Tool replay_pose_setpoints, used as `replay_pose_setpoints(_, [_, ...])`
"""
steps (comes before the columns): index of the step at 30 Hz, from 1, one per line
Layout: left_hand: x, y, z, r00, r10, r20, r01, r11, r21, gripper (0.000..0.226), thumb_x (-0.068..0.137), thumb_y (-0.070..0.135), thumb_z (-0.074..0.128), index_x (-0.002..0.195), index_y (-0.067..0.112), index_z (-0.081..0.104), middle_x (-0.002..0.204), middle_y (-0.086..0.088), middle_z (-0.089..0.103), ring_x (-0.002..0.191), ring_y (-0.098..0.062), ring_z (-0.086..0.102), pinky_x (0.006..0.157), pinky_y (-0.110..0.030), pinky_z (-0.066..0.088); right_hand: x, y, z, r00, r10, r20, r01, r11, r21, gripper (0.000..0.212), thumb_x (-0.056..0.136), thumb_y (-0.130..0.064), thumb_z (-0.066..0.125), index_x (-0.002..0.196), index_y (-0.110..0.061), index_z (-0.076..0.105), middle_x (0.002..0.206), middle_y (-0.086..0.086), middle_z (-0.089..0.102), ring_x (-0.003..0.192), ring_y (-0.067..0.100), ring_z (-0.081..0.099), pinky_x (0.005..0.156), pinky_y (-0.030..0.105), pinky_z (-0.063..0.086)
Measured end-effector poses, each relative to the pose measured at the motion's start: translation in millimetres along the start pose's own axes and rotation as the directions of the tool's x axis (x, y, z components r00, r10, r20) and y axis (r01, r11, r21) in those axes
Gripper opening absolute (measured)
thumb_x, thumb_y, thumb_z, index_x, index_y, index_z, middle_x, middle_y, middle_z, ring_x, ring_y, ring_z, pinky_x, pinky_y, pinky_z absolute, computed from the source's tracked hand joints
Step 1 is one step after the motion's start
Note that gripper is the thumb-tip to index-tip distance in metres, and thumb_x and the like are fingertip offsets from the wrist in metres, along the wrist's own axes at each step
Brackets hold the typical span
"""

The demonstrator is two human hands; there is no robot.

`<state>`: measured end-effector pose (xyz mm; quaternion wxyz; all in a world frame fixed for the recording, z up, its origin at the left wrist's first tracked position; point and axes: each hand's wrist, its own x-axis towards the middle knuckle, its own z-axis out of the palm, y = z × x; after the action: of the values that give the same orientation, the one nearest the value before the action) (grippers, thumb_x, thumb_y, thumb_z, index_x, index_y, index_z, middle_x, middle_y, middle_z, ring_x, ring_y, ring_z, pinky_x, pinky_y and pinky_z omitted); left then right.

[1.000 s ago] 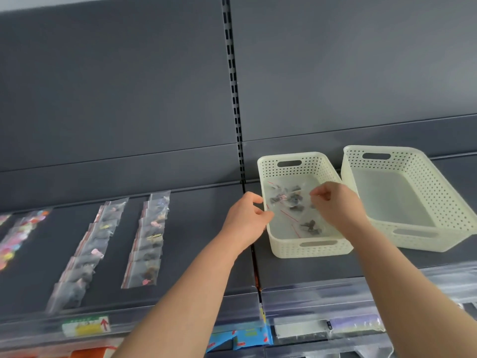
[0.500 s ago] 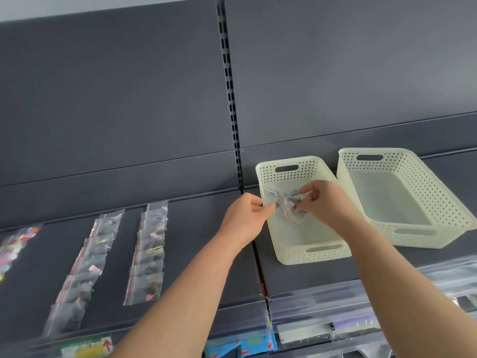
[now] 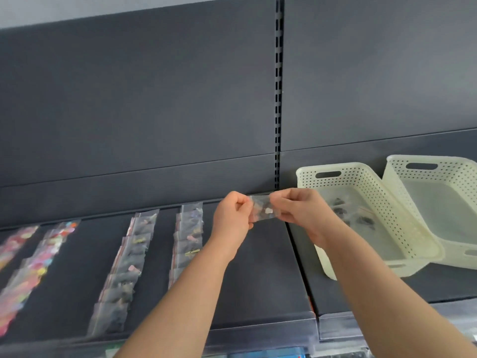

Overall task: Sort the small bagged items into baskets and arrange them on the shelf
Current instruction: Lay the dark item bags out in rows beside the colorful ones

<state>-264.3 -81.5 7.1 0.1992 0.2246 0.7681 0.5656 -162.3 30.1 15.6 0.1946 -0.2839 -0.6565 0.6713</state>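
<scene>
Shelf (image 3: 258, 275): bag rows (image 3: 129, 264) at left could be knocked askew if brushed. Basket (image 3: 361, 177), few bags inside, at right. 1 clear bag (image 3: 263, 210) held above shelf, pinched by left hand (image 3: 232, 218) and right hand (image 3: 302, 213); slick film easily dropped.

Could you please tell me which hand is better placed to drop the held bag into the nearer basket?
Probably the right hand: it pinches the bag on the side next to the basket, while the left hand is farther away.
</scene>
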Motion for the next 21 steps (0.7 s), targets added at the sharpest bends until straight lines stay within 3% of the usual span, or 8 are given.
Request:
replay_pose_setpoints(3, [9.2,-8.6,-14.1,1.000,-0.003,-0.026,0.004,0.999,0.034,0.022,0.100,0.015,0.048,0.078,0.019,0.052,0.089,-0.007,0.066,0.084,-0.027,0.068,0.077,-0.042,0.060,9.6,5.2,17.3,0.999,0.046,-0.005,-0.046,0.998,0.041,0.014,0.091,-0.019,0.063,0.080,-0.013,0.068,0.069,0.002,0.064,0.066,0.012,0.059,0.070,0.023,0.055])
replay_pose_setpoints(5, [14.4,-13.5,-19.7,0.999,-0.024,-0.023,0.025,0.999,0.030,0.022,0.100,0.014,0.046,0.079,0.018,0.051,0.085,-0.006,0.065,0.073,-0.024,0.066,0.076,-0.044,0.060,17.2,11.7,27.0,0.996,0.063,-0.061,-0.061,0.997,0.046,0.014,0.092,-0.022,0.063,0.081,-0.013,0.068,0.067,0.001,0.065,0.064,0.010,0.060,0.064,0.022,0.052])
replay_pose_setpoints(9, [24.1,-23.2,-24.4,0.994,-0.097,-0.048,0.097,0.995,0.003,0.019,0.102,0.015,0.043,0.085,0.015,0.051,0.080,-0.004,0.058,0.062,-0.015,0.062,0.066,-0.035,0.060,21.7,25.3,39.2,0.995,0.092,-0.024,-0.091,0.995,0.050,0.007,0.088,-0.020,0.068,0.093,-0.015,0.068,0.073,-0.002,0.069,0.069,0.011,0.066,0.067,0.023,0.053])
replay_pose_setpoints(11, [30.1,-28.7,-26.3,0.989,-0.133,-0.066,0.132,0.991,-0.013,0.018,0.102,0.015,0.042,0.087,0.014,0.051,0.081,-0.004,0.058,0.060,-0.013,0.063,0.062,-0.030,0.058,21.5,30.4,39.7,0.993,0.117,0.028,-0.117,0.993,-0.009,0.019,0.083,-0.010,0.072,0.100,-0.014,0.067,0.080,0.003,0.072,0.072,0.011,0.069,0.066,0.022,0.054])
replay_pose_setpoints(14, [39.7,-36.0,-27.2,0.982,-0.168,-0.087,0.168,0.986,-0.006,0.017,0.103,0.015,0.040,0.089,0.015,0.050,0.082,-0.003,0.056,0.061,-0.012,0.063,0.062,-0.029,0.057,25.8,35.3,36.6,0.987,0.162,-0.020,-0.163,0.982,-0.099,0.026,0.079,-0.002,0.072,0.103,-0.010,0.067,0.080,0.006,0.072,0.070,0.011,0.069,0.065,0.020,0.054])
replay_pose_setpoints(18, [52.5,-42.0,-22.4,0.977,-0.203,-0.057,0.205,0.978,0.036,0.021,0.103,0.017,0.040,0.085,0.016,0.049,0.079,-0.003,0.057,0.063,-0.014,0.063,0.062,-0.031,0.057,37.0,42.4,38.5,0.973,0.229,0.009,-0.227,0.968,-0.104,0.026,0.081,-0.015,0.074,0.106,-0.017,0.065,0.091,0.002,0.072,0.082,0.011,0.068,0.068,0.021,0.053])
replay_pose_setpoints(21, [65.1,-43.8,-17.0,0.974,-0.221,-0.046,0.224,0.972,0.071,0.021,0.101,0.015,0.041,0.082,0.015,0.050,0.077,-0.004,0.058,0.062,-0.015,0.063,0.066,-0.034,0.059,52.3,51.0,47.7,0.969,0.215,-0.125,-0.228,0.969,-0.099,0.022,0.084,-0.020,0.072,0.105,-0.016,0.066,0.087,0.001,0.070,0.075,0.010,0.067,0.062,0.022,0.051])
